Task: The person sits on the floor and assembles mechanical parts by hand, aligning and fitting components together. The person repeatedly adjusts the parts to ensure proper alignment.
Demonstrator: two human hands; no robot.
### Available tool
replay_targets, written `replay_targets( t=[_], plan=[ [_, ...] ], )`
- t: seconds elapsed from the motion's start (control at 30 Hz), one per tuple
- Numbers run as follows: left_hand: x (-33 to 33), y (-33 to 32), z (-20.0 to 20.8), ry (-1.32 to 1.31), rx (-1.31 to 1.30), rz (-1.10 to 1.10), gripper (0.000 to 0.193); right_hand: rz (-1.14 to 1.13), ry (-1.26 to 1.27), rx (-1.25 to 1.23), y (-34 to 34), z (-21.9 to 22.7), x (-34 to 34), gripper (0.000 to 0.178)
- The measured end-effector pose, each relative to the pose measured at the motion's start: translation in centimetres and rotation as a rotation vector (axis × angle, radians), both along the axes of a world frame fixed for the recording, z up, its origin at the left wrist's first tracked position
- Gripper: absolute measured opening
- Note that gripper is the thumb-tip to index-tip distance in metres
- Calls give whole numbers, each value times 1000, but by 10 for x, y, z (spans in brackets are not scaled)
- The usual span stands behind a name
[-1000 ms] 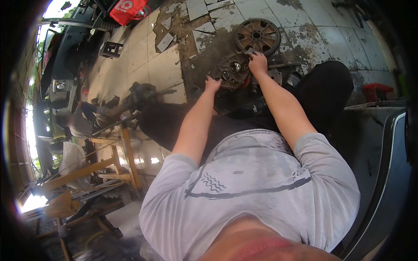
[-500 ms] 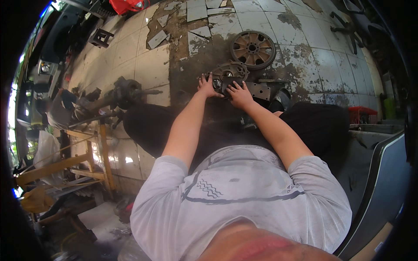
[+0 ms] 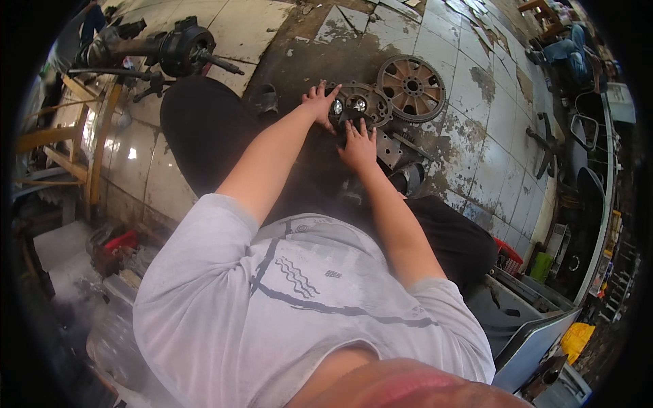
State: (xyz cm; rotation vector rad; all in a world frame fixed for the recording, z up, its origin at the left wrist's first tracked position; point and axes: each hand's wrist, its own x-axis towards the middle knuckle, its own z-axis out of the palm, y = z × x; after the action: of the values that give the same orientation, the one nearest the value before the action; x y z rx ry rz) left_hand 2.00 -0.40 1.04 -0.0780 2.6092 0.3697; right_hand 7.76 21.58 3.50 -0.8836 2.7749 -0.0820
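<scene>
On the floor in front of me lies a round metal housing with holes along its rim and shiny round parts set in it. My left hand rests at the housing's left edge, its fingers spread. Close by on the right, my right hand lies with fingers stretched over a dark part at the housing's near side. What lies under the palms is hidden. Touching or nearly touching the housing's far right is a toothed flywheel, rusty between its spokes. A metal plate with holes sits right of my right hand.
A dark axle-like assembly stands at the far left, near a wooden frame. Broken tiles lie at the back. A red crate and a grey metal panel are on the right. Another person's blue-clad legs show at the far right.
The whole view has turned, bringing more of the right side into sight. My left hand now shows more on its side; both hands stay at the housing with fingers apart.
</scene>
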Motion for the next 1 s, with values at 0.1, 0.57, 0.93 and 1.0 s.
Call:
replay_targets(
  t=[0.1,0.57,0.93,1.0],
  plan=[
    [-5,-1,5,-11,8,-9,172,-28,-51,44,-9,2,-15,90],
    [-3,0,1,2,9,8,171,-6,-31,52,-4,8,-7,85],
    [-14,-2,-3,6,3,4,172,-22,-142,32,-9,20,-23,86],
    [-4,5,-1,-12,15,16,172,49,-143,110,4,17,-4,88]
  ],
)
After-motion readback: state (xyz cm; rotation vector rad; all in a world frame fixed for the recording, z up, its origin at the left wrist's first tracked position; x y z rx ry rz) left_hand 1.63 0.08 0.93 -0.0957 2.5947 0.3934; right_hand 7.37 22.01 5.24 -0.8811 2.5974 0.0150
